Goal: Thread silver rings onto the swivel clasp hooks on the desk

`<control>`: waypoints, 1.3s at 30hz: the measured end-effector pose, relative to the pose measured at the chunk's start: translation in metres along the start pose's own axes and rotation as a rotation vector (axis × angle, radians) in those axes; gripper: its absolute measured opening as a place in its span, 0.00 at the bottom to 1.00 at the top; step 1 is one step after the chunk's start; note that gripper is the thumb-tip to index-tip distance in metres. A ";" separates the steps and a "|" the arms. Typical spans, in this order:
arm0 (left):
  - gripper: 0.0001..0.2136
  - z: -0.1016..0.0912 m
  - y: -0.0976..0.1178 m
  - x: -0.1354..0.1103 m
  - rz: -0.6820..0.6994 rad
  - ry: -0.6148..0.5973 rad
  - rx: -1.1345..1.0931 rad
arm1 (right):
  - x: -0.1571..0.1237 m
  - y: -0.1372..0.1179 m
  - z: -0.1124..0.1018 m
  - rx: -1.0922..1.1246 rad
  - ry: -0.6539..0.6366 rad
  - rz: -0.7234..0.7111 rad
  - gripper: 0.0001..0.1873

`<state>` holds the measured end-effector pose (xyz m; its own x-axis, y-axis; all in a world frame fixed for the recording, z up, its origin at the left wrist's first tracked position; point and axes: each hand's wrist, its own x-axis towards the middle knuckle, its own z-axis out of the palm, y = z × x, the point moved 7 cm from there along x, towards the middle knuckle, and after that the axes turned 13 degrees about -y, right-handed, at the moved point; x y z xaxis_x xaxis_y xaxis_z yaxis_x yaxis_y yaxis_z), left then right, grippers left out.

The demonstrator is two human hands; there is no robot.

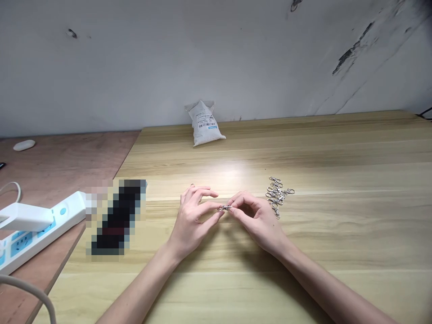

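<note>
A clasp [225, 208] is pinched by left hand [193, 219] and right hand [261, 220]; more clasps [278, 196] are heaped rightward, a packet [205, 122] beyond.

The clasps [279, 195] are silver, the table [344, 198] streaky yellow-brown, the packet [205, 123] white.

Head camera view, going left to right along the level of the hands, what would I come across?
White power strip → pixelated dark object → left hand → small metal clasp pinched between both hands' fingers → right hand → loose pile of metal clasps.
</note>
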<state>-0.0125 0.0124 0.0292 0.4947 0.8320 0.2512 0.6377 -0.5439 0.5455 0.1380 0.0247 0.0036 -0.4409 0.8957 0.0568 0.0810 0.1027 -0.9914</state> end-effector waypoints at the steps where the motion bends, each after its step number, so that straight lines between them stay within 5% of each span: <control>1: 0.05 -0.001 -0.001 0.000 -0.006 0.007 -0.017 | 0.000 0.001 0.000 0.001 0.000 0.005 0.07; 10: 0.04 -0.012 -0.011 -0.002 -0.074 0.064 -0.104 | 0.001 0.001 -0.004 -0.010 0.005 0.030 0.07; 21: 0.06 -0.009 0.030 -0.002 0.104 0.141 0.541 | -0.005 -0.017 0.005 -0.343 0.082 -0.069 0.06; 32: 0.07 -0.002 0.005 0.000 -0.004 -0.037 0.074 | -0.001 -0.007 0.000 -0.075 0.037 -0.003 0.07; 39: 0.04 -0.003 -0.004 0.000 -0.062 -0.006 -0.122 | -0.001 -0.002 -0.002 -0.001 0.037 0.020 0.07</control>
<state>-0.0169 0.0148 0.0290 0.4607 0.8625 0.2095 0.5903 -0.4740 0.6534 0.1403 0.0245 0.0058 -0.4058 0.9130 0.0410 0.0904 0.0847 -0.9923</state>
